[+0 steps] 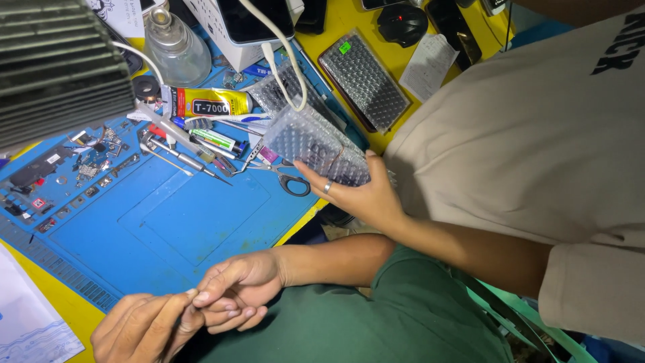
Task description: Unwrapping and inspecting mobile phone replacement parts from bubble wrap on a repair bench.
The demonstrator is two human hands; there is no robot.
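A yellow table carries a blue mat. Tools lie scattered along the mat's far edge: tweezers, a glue tube and scissors.

At the table's near edge, just off the mat, the person's left hand and right hand meet fingertip to fingertip. The right hand's grip is closed around the left forefinger's tip. Whether anything tiny sits between them I cannot tell, nor whether the left grip holds anything.

At the mat's right edge, another person's hand, wearing a ring, holds up a bubble-wrapped packet.

The step in hand looks like fine fingertip work, with the mat's middle lying bare beside the hands. Any further handling calls for steady fingertips held low over that mat.
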